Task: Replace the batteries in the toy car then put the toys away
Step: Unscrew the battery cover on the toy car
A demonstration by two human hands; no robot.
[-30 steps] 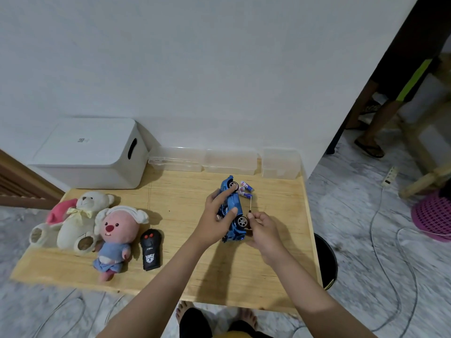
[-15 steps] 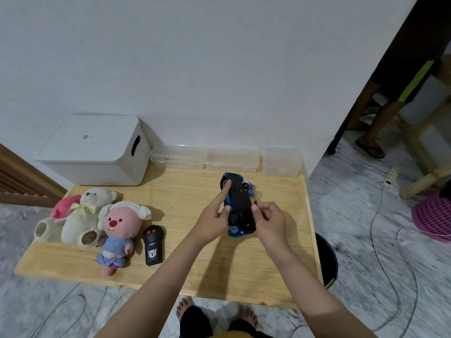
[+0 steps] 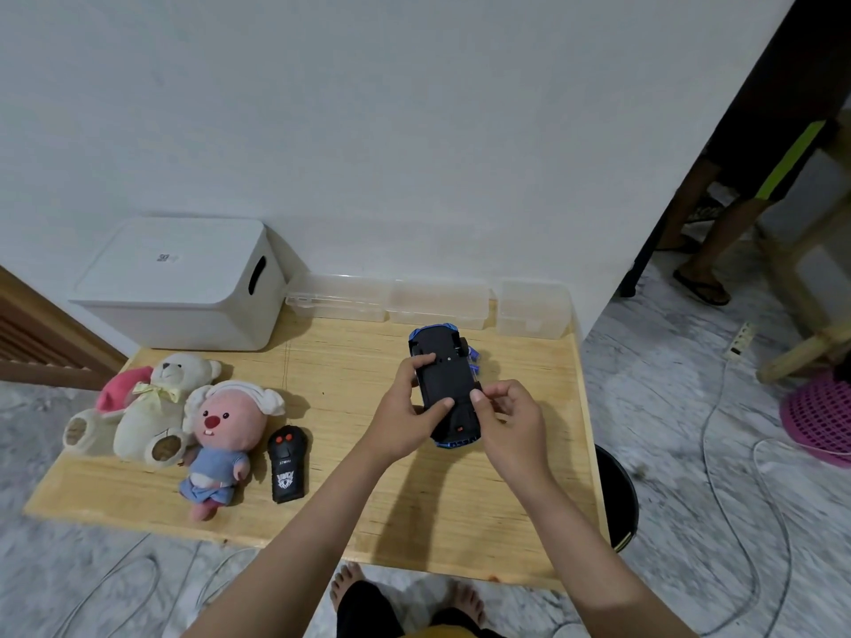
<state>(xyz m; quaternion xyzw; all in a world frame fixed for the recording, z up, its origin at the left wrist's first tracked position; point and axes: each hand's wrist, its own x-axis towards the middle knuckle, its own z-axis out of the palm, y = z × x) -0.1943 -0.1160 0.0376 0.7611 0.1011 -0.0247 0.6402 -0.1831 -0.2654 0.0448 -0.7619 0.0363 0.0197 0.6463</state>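
1. The toy car [image 3: 445,375] is held upside down, black underside up, above the right part of the desk [image 3: 350,513].
2. It is gripped at its left side by the left hand [image 3: 405,414].
3. Its right edge is pinched by the right hand [image 3: 509,419].
4. Batteries [image 3: 474,361] are partly seen just beside the car.

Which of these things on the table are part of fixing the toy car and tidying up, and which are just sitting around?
Part of the job:
- blue toy car, upside down, held by left hand and right hand
- small purple batteries
- black remote control
- cream teddy bear
- pink plush doll
- white lidded storage box

Lying about:
- clear plastic containers
- pink basket
- black bin
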